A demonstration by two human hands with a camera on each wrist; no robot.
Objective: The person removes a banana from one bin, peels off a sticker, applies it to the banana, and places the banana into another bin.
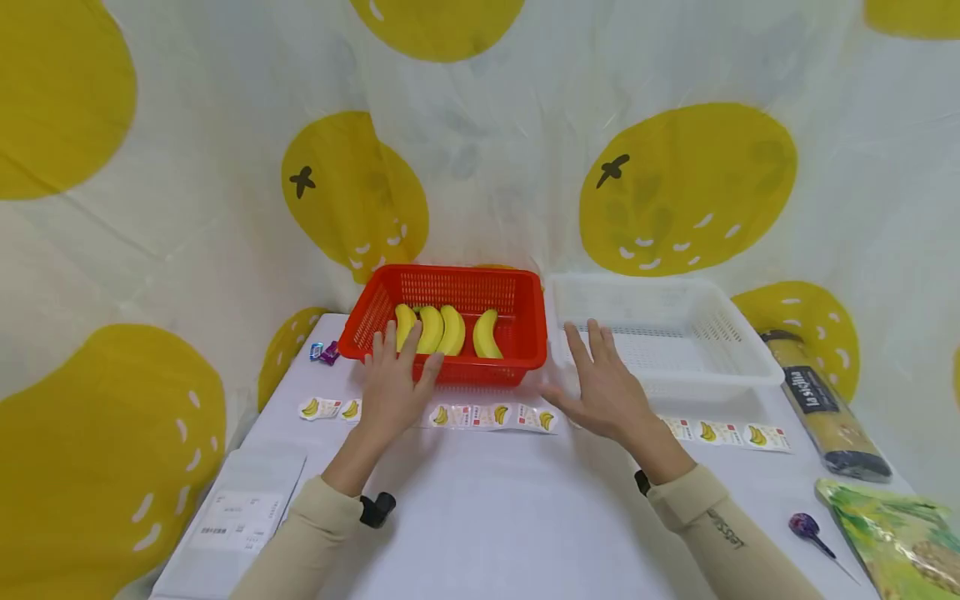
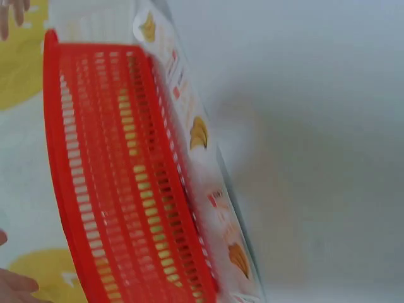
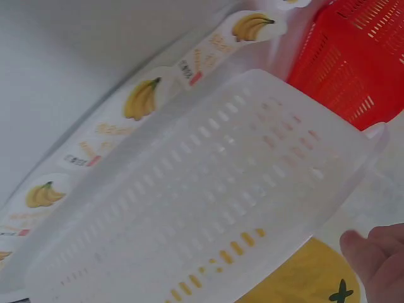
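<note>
Four yellow bananas (image 1: 442,330) lie side by side in a slotted red basket (image 1: 525,333) at the bench's far edge.
Banana-picture labels (image 1: 491,416) line the bench before it; their print is unreadable. Left hand (image 1: 393,386), fingers spread and straight, rests at the red basket's near wall; right hand (image 1: 603,387), fingers spread, hovers before the white basket (image 1: 742,350).

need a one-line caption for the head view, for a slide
Left hand touches the red basket holding four bananas; right hand hovers open by the white basket.
</note>
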